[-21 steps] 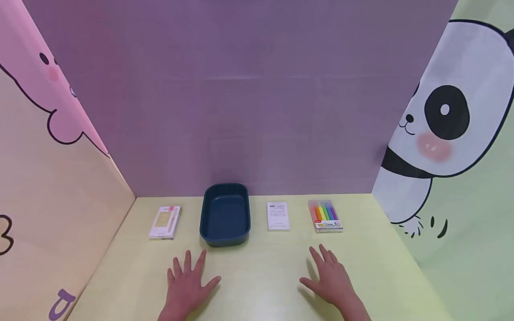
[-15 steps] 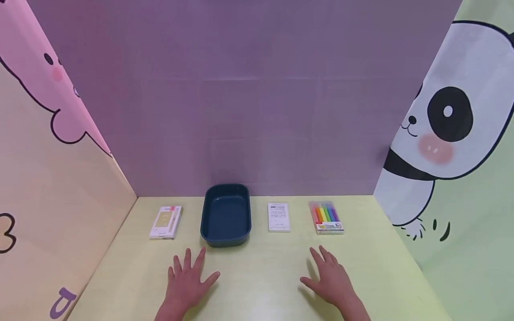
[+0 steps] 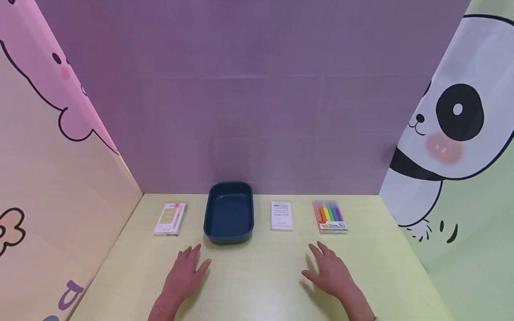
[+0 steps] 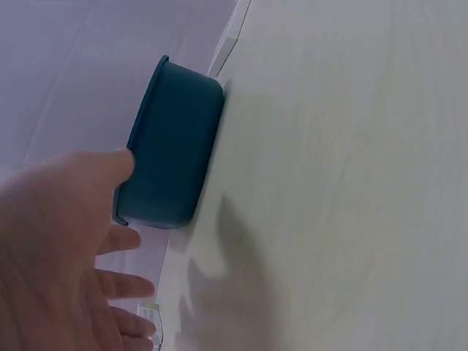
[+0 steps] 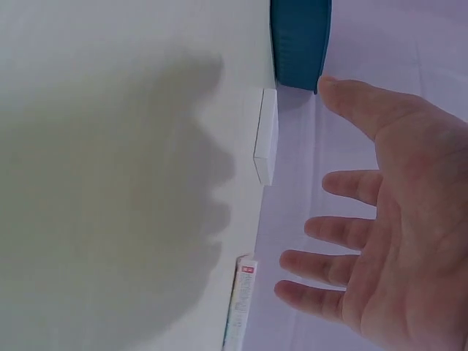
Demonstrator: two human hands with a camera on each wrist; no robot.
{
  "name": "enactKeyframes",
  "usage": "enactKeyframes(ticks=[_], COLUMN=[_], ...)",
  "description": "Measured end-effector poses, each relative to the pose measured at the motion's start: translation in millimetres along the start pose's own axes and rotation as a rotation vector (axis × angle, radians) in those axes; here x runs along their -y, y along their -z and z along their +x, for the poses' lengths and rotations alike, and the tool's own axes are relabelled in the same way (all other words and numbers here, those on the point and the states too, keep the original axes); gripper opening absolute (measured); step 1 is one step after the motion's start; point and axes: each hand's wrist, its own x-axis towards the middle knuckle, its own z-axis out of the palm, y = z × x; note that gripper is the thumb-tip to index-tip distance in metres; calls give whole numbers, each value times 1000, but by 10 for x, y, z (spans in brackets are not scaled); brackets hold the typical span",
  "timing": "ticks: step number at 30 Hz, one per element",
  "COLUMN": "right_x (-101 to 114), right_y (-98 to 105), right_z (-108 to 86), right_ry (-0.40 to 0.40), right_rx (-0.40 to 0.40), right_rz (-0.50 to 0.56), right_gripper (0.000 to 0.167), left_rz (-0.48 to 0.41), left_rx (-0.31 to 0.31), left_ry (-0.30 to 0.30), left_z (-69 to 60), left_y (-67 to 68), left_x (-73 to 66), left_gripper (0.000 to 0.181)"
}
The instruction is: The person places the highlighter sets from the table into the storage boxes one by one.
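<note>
Left hand (image 3: 184,276): wide, thumb apart, above the tabletop (image 3: 257,281).
Right hand (image 3: 331,273): likewise wide and raised.
Blue tray (image 3: 229,216): near edge just ahead of the left hand.
Marker pack (image 3: 329,217): just ahead of the right hand.
Tabletop: sideways room between both hands.

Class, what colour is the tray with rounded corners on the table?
The tray is dark blue; it shows best in the head view.

A dark blue, open-topped bin (image 3: 229,217) stands upright. Left of it lies a gold-panelled white box (image 3: 170,219); right of the bin, a flat printed white box (image 3: 282,216); farther right, a pack of rainbow-coloured pens (image 3: 330,217).
</note>
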Motion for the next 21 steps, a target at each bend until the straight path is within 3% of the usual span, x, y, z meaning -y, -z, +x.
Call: enactKeyframes(ticks=[13,15,21], right_x=[-17,-24,-32], right_y=[146,151,121], right_z=[142,153,163], right_ry=[18,18,29], right_rx=[10,13,21], right_rz=[-8,-2,22], right_gripper=[70,68,65], left_rz=[-218,-255,-481], left_rx=[-75,-72,-13], left_ry=[-14,0,95], left_z=[272,306,453], left_y=[92,117,208], left_x=[121,122,115], left_gripper=[56,54,51])
